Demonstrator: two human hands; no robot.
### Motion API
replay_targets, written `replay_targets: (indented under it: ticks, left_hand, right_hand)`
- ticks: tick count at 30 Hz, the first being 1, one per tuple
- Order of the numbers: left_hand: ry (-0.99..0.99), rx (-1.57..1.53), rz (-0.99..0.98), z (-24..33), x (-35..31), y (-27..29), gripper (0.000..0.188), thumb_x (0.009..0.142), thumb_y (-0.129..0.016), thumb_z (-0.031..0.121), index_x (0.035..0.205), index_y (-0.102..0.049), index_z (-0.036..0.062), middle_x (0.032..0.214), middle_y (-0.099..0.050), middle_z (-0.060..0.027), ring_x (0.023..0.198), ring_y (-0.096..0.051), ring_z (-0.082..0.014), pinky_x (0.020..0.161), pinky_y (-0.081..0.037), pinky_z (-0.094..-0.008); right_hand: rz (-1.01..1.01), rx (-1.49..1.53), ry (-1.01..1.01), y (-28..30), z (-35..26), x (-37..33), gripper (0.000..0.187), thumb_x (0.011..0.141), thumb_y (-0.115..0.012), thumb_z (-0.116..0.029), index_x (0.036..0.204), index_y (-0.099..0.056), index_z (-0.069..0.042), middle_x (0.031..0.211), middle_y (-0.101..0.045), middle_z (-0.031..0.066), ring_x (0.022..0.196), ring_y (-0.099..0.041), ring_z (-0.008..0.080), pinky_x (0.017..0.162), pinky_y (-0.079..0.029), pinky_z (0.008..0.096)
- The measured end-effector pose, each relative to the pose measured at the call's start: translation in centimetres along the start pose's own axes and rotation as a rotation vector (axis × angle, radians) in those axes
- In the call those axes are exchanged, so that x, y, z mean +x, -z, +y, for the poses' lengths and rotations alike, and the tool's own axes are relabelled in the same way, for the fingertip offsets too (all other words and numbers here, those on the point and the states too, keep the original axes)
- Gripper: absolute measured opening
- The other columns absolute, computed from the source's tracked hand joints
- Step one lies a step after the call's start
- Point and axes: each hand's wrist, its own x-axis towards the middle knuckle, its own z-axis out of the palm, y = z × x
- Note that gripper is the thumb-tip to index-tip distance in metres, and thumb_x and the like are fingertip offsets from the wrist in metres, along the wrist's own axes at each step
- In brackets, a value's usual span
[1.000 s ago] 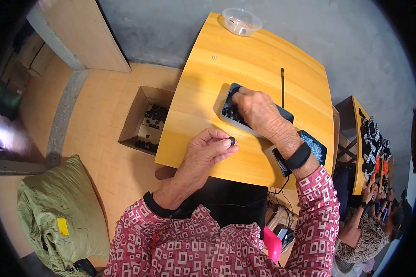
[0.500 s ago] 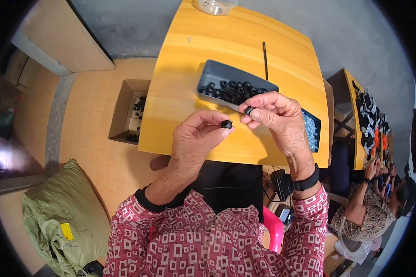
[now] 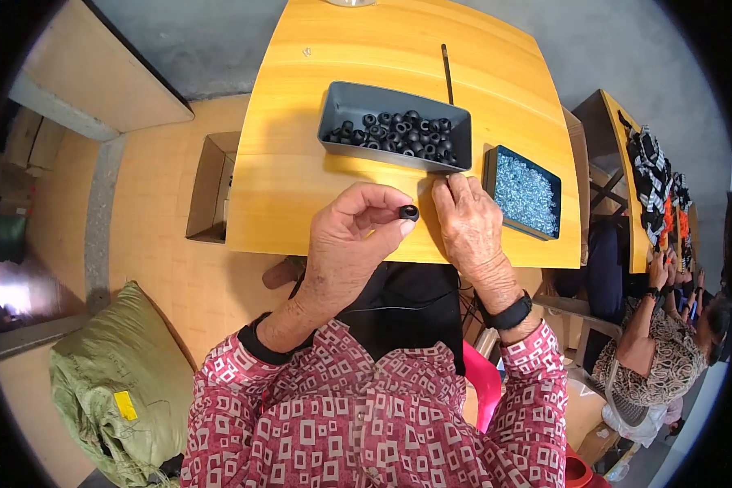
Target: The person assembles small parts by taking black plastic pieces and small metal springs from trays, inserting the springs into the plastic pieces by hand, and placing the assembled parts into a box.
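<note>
My left hand [image 3: 346,240] pinches a small black ring-shaped piece [image 3: 409,213] between thumb and forefinger, its hole facing up. To its right, my right hand [image 3: 473,228] is turned back-up over the tabletop with fingers curled downward. The fingertips hide whatever they may hold. Just beyond the hands stands a dark grey rectangular tray [image 3: 366,96], with many black ring-shaped pieces [image 3: 407,137] heaped in it. Beside my right hand is a smaller dark tray [image 3: 491,175] full of small clear bluish pieces [image 3: 525,193].
The yellow table [image 3: 301,187] carries a thin dark rod [image 3: 447,73] behind the trays. A cardboard box [image 3: 207,191] stands on the floor at left, near a green sack [image 3: 118,382]. Another person [image 3: 659,358] sits at a table on the right.
My right hand has turned palm-down and moved lower, hiding the black piece it was pinching. My left hand keeps its piece, now tilted hole-up. The view has shifted, showing more of the bluish pieces' tray.
</note>
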Motion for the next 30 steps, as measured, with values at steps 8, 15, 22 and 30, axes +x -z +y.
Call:
replay_targets:
  ticks: [8, 15, 22, 30]
  left_hand:
    - [0.144, -0.144, 0.011, -0.2, -0.1, -0.1, 0.021, 0.082, -0.065, -0.009, 0.101, -0.06, -0.0008, 0.103, -0.061, -0.0048, 0.094, -0.062, -0.0138, 0.088, -0.051, -0.0267]
    - [0.226, -0.153, 0.015, -0.5, 0.5, -0.3, 0.018, 0.084, -0.063, -0.006, 0.101, -0.061, -0.0014, 0.097, -0.066, -0.0092, 0.094, -0.064, -0.017, 0.09, -0.051, -0.03]
    - [0.246, -0.114, -0.074, -1.2, 0.0, -0.8, 0.021, 0.086, -0.062, -0.001, 0.106, -0.063, -0.0002, 0.099, -0.065, -0.0086, 0.093, -0.064, -0.0167, 0.09, -0.052, -0.0298]
    - [0.496, -0.414, -0.095, -1.6, 0.3, -1.7, 0.022, 0.088, -0.066, 0.009, 0.107, -0.063, -0.0006, 0.091, -0.066, -0.0086, 0.08, -0.067, -0.0172, 0.079, -0.056, -0.0291]
  right_hand:
    - [0.042, -0.036, -0.045, -0.9, -0.3, -0.5, 0.031, 0.073, -0.057, -0.012, 0.101, -0.059, 0.002, 0.098, -0.054, 0.0135, 0.083, -0.055, 0.0232, 0.066, -0.052, 0.0307]
    - [0.146, 0.12, -0.032, 2.6, 0.3, -2.3, 0.032, 0.07, -0.061, -0.007, 0.101, -0.059, 0.001, 0.098, -0.057, 0.0142, 0.08, -0.057, 0.0248, 0.065, -0.051, 0.0322]
    - [0.156, 0.32, -0.404, 6.9, 8.2, -4.7, 0.014, 0.08, -0.064, 0.0, 0.094, -0.064, -0.001, 0.089, -0.063, 0.0111, 0.079, -0.062, 0.0292, 0.068, -0.051, 0.0347]
    - [0.062, 0.537, -0.23, 6.2, 8.1, -4.0, 0.02, 0.082, -0.065, -0.005, 0.101, -0.065, 0.002, 0.086, -0.065, 0.0133, 0.079, -0.063, 0.027, 0.071, -0.051, 0.0323]
